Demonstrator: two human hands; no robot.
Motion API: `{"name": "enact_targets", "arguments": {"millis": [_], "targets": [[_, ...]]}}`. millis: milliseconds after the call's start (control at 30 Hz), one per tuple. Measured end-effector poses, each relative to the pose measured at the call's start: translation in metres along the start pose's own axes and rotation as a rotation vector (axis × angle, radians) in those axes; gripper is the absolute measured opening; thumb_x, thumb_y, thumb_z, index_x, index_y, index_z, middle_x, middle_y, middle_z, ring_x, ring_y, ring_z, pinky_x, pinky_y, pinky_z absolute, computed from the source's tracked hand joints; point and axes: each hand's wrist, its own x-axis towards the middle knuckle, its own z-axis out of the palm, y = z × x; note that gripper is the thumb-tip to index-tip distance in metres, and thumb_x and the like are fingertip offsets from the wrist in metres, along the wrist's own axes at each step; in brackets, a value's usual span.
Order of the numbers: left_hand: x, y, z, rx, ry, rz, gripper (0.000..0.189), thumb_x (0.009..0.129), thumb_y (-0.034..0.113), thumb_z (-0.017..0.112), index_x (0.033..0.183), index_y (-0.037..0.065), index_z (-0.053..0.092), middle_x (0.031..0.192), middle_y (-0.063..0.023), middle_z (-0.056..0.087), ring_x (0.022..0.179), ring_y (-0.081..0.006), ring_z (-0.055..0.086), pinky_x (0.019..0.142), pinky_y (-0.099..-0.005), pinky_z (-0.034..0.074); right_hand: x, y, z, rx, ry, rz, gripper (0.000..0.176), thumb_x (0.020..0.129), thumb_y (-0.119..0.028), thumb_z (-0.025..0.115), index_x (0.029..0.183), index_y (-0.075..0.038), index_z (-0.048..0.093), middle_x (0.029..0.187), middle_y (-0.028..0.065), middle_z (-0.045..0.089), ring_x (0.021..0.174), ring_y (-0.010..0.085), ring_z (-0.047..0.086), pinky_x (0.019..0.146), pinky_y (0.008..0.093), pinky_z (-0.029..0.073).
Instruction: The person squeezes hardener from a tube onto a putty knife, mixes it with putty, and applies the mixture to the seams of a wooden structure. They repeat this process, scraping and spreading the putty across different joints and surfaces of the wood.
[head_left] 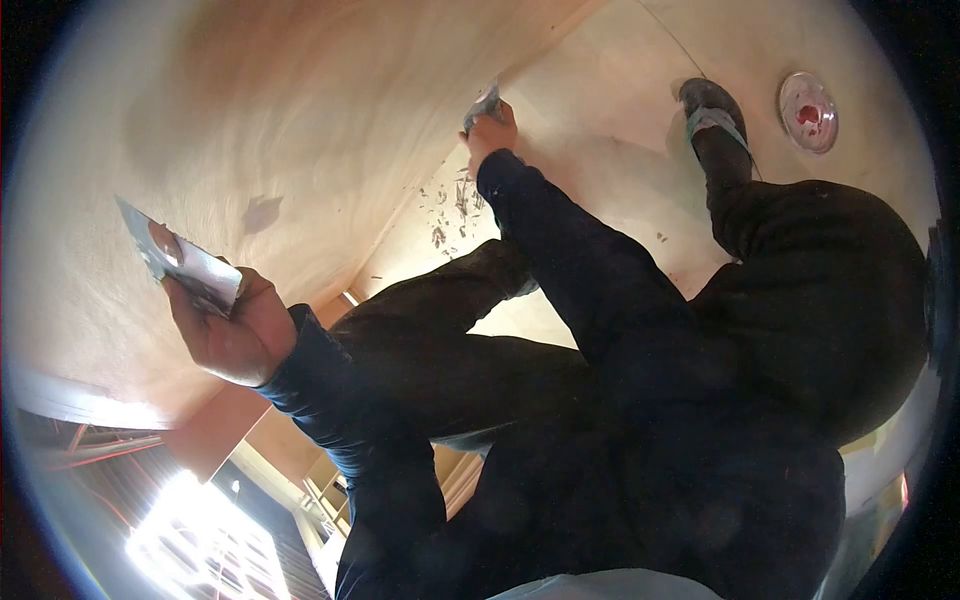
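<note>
Dark wrinkled sleeve (345, 425), left hand (235, 325) around flat metal blade (205, 272) (shiny, pointed).

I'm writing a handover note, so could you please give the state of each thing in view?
Left hand: gripping
Left blade: held, brownish patch showing
Right hand: gripping
Right blade: held, partly hidden
Dark flecks: scattered
Round disc: reddish at centre
Shoe: pale strip around it

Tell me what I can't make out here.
Head view: left scraper's gripped end, hidden by the left hand.
Head view: right scraper's gripped end, hidden by the right hand.
Head view: what the dark flecks are, too small.
Head view: the red patch, too small.
Head view: anything behind the bright light, lost in glare.
</note>
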Motion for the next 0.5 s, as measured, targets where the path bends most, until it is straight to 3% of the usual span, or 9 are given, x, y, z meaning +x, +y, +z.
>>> {"name": "enact_targets", "arguments": {"millis": [100, 167, 200, 233, 267, 333, 367, 433, 500], "targets": [[0.007, -0.003, -0.005, -0.019, -0.029, -0.039, 0.032, 0.091, 0.015, 0.057, 0.119, -0.001, 0.052, 0.106, -0.0106, 0.064, 0.086, -0.0142, 0.065, 0.067, -0.0251, 0.055, 0.022, 0.029, 0.028, -0.103, 0.15, -0.223, 0.044, 0.08, 0.001, 0.051, 0.122, -0.011, 0.048, 0.108, 0.0087, 0.057, 0.093, 0.0231, 0.056, 0.086, 0.0364, 0.048], [0.016, -0.007, -0.022, 0.974, -0.084, 0.354, 0.033, 0.091, 0.015, 0.056, 0.12, -0.001, 0.051, 0.108, -0.0108, 0.064, 0.09, -0.015, 0.065, 0.07, -0.0261, 0.056, 0.019, 0.019, 0.05, -0.194, 0.257, -0.161, 0.044, 0.079, 0.002, 0.051, 0.121, -0.011, 0.048, 0.104, 0.0078, 0.058, 0.092, 0.0223, 0.057, 0.085, 0.0338, 0.047], [0.014, -0.007, -0.016, 0.973, -0.089, 0.354, 0.033, 0.091, 0.015, 0.056, 0.12, -0.001, 0.051, 0.108, -0.0108, 0.064, 0.09, -0.015, 0.065, 0.07, -0.0261, 0.056, 0.017, 0.018, 0.059, -0.282, 0.363, -0.098, 0.043, 0.079, 0.003, 0.05, 0.12, -0.01, 0.049, 0.101, 0.0068, 0.058, 0.09, 0.0215, 0.057, 0.084, 0.0311, 0.046], [0.01, -0.006, -0.007, 0.575, -0.084, 0.196, 0.033, 0.091, 0.015, 0.056, 0.12, -0.001, 0.051, 0.109, -0.0106, 0.064, 0.091, -0.0149, 0.065, 0.071, -0.0264, 0.056, 0.006, 0.022, 0.063, -0.422, 0.429, -0.29, 0.041, 0.079, 0.003, 0.051, 0.117, -0.012, 0.05, 0.101, 0.0058, 0.057, 0.09, 0.0227, 0.057, 0.08, 0.0342, 0.048], [0.007, -0.006, -0.002, 0.177, -0.075, 0.036, 0.033, 0.092, 0.015, 0.055, 0.12, -0.002, 0.051, 0.11, -0.0104, 0.063, 0.092, -0.0148, 0.065, 0.072, -0.0267, 0.056, -0.002, 0.024, 0.048, -0.419, 0.432, -0.294, 0.041, 0.079, 0.003, 0.051, 0.117, -0.012, 0.05, 0.101, 0.0058, 0.057, 0.09, 0.0227, 0.057, 0.08, 0.0342, 0.048], [0.007, -0.005, -0.009, 0.064, -0.08, -0.014, 0.034, 0.092, 0.015, 0.055, 0.121, -0.002, 0.05, 0.11, -0.0101, 0.063, 0.093, -0.0149, 0.064, 0.073, -0.0268, 0.056, -0.023, 0.021, 0.002, -0.008, -0.196, -0.053, 0.043, 0.08, 0.004, 0.052, 0.119, -0.013, 0.049, 0.105, 0.0071, 0.056, 0.093, 0.0244, 0.056, 0.076, 0.0365, 0.051], [0.008, -0.003, -0.011, -0.045, -0.091, -0.061, 0.034, 0.092, 0.015, 0.055, 0.121, -0.002, 0.05, 0.111, -0.0098, 0.063, 0.094, -0.015, 0.064, 0.074, -0.0269, 0.055, -0.028, 0.02, -0.011, -0.006, -0.197, -0.054, 0.043, 0.08, 0.004, 0.052, 0.119, -0.013, 0.049, 0.105, 0.0071, 0.056, 0.093, 0.0244, 0.056, 0.076, 0.0365, 0.051], [0.008, -0.001, -0.011, 0.147, -0.091, 0.051, 0.034, 0.092, 0.015, 0.055, 0.121, -0.002, 0.05, 0.111, -0.01, 0.062, 0.095, -0.0152, 0.064, 0.075, -0.0269, 0.055, -0.032, 0.023, -0.029, 0.295, -0.028, 0.236, 0.043, 0.081, 0.004, 0.05, 0.12, -0.014, 0.047, 0.109, 0.0079, 0.054, 0.094, 0.0248, 0.056, 0.074, 0.0392, 0.054], [0.005, -0.002, -0.01, 0.536, -0.079, 0.261, 0.035, 0.092, 0.015, 0.056, 0.121, -0.002, 0.05, 0.112, -0.0102, 0.062, 0.096, -0.0156, 0.064, 0.076, -0.0271, 0.055, -0.027, 0.029, -0.037, 0.104, -0.032, 0.124, 0.044, 0.082, 0.004, 0.049, 0.122, -0.014, 0.046, 0.111, 0.0081, 0.053, 0.094, 0.0247, 0.056, 0.076, 0.0399, 0.055]]}}
